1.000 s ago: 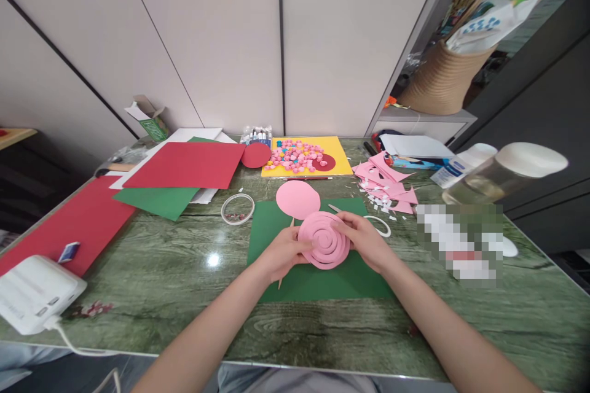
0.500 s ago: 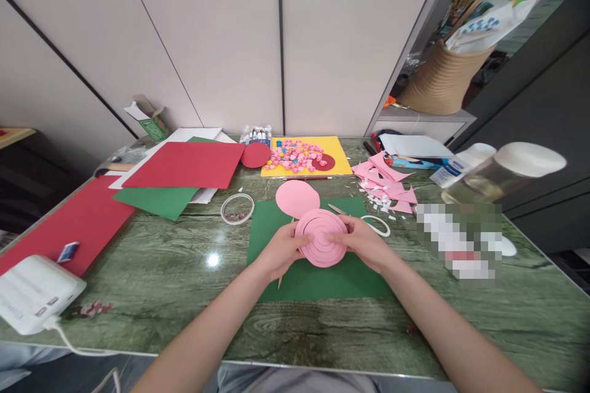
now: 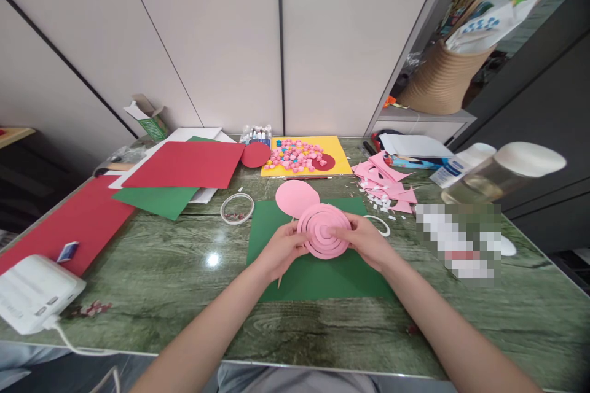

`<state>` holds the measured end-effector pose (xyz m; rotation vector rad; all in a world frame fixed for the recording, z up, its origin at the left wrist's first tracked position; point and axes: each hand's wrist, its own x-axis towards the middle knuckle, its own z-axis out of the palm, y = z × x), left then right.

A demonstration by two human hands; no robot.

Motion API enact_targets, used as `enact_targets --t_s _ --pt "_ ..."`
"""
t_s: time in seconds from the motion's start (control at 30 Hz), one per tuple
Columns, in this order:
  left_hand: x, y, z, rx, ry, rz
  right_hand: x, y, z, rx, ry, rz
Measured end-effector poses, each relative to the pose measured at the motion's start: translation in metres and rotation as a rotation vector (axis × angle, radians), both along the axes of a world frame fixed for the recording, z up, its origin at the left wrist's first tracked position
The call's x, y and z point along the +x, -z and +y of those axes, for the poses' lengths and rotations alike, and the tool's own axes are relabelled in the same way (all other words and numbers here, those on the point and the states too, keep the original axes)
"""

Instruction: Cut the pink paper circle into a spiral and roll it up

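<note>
A pink paper spiral [image 3: 324, 245], round with curved cuts, is held above a green sheet [image 3: 318, 282]. My left hand [image 3: 284, 250] grips its left edge, thumb on top near the middle. On the right side my right hand [image 3: 367, 239] pinches it the same way, thumb near the centre. A thin pointed stick [image 3: 279, 281] shows below my left hand. Just behind the spiral lies a plain pink circle [image 3: 297, 198]. White-handled scissors [image 3: 380, 225] lie beside my right hand, their blades mostly hidden.
Pink paper scraps [image 3: 385, 181] lie at the back right, near a clear bottle [image 3: 498, 178]. Small pink balls [image 3: 295, 156] sit on a yellow sheet [image 3: 341, 150]. A tape roll [image 3: 236, 209], red sheets [image 3: 184, 163] and a white power adapter [image 3: 41, 291] are on the left.
The pink spiral has shifted slightly right and up and tilted, its rings spread a little more. It now covers the scissor blades. My hands have moved only slightly with it.
</note>
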<state>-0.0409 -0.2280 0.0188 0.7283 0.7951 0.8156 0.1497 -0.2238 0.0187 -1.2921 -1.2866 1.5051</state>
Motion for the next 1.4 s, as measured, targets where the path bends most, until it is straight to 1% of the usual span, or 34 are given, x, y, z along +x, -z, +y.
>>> enact_targets --t_s 0.07,0.1,0.17,0.2,0.23,0.27,0.3,0.37,0.4,0.43,0.47,0.5,0.57,0.63,0.7,0.8,0.87,0.93,1.0,1.03,1.1,1.17,1.23,1.3,1.4 --pt "0.000 0.002 0.000 0.008 -0.055 0.009 0.000 -0.002 -0.002 0.185 0.070 -0.255" --pt "0.000 0.002 -0.001 0.030 -0.102 0.048 0.000 -0.003 -0.003 0.297 0.119 -0.409" --pt "0.001 0.003 -0.003 0.135 -0.214 0.176 0.000 -0.004 -0.007 0.536 0.183 -0.680" --pt "0.001 0.002 -0.005 0.201 -0.245 0.235 0.001 -0.004 -0.009 0.656 0.188 -0.777" --pt "0.001 0.001 -0.007 0.250 -0.245 0.266 0.001 -0.004 -0.011 0.769 0.174 -0.851" --pt "0.002 -0.001 -0.008 0.244 -0.199 0.256 0.002 -0.004 -0.013 0.867 0.139 -0.913" --pt "0.002 -0.002 -0.009 0.174 -0.112 0.206 0.002 -0.004 -0.015 0.951 0.091 -0.970" --pt "0.003 -0.005 -0.009 -0.068 0.057 0.027 0.000 -0.005 -0.019 1.090 -0.028 -1.072" --pt "0.004 -0.005 -0.008 -0.185 0.106 -0.063 -0.003 -0.005 -0.020 1.151 -0.097 -1.104" --pt "0.004 -0.005 -0.007 -0.273 0.118 -0.139 -0.005 -0.005 -0.021 1.205 -0.164 -1.121" --pt "0.004 -0.004 -0.006 -0.322 0.102 -0.190 -0.008 -0.005 -0.022 1.250 -0.225 -1.128" --pt "0.004 -0.002 -0.005 -0.335 0.072 -0.219 -0.011 -0.006 -0.023 1.283 -0.273 -1.125" --pt "0.003 0.002 -0.003 -0.291 0.037 -0.228 -0.015 -0.007 -0.025 1.295 -0.342 -1.086" --pt "0.002 0.005 -0.003 -0.238 0.035 -0.198 -0.015 -0.011 -0.025 1.214 -0.388 -1.004" --pt "0.001 0.007 -0.002 -0.212 0.041 -0.162 -0.011 -0.018 -0.024 1.068 -0.409 -0.878" --pt "-0.002 0.007 -0.001 -0.183 0.048 -0.120 0.000 -0.028 -0.017 0.848 -0.344 -0.663" --pt "-0.005 0.005 -0.002 -0.163 0.110 -0.113 0.006 -0.030 -0.012 0.692 -0.273 -0.504" --pt "-0.007 0.001 -0.003 -0.144 0.229 -0.133 0.009 -0.025 -0.007 0.526 -0.228 -0.331" --pt "-0.008 -0.001 -0.005 -0.130 0.363 -0.153 0.007 -0.017 -0.004 0.362 -0.231 -0.135" --pt "-0.008 -0.002 -0.006 -0.127 0.411 -0.151 0.005 -0.013 -0.003 0.277 -0.244 -0.027" --pt "-0.008 -0.003 -0.007 -0.127 0.452 -0.130 0.000 -0.005 -0.003 0.086 -0.284 0.148" --pt "-0.007 -0.001 -0.006 -0.137 0.436 -0.103 -0.002 -0.002 -0.003 -0.093 -0.315 0.212" --pt "-0.006 0.001 -0.004 -0.146 0.369 -0.080 -0.001 -0.002 -0.003 -0.196 -0.304 0.179" --pt "-0.004 0.003 -0.002 -0.149 0.286 -0.060 0.003 -0.002 -0.002 -0.224 -0.264 0.109" --pt "-0.001 0.005 0.000 -0.133 0.189 -0.031 0.009 0.001 0.002 -0.217 -0.228 0.029"
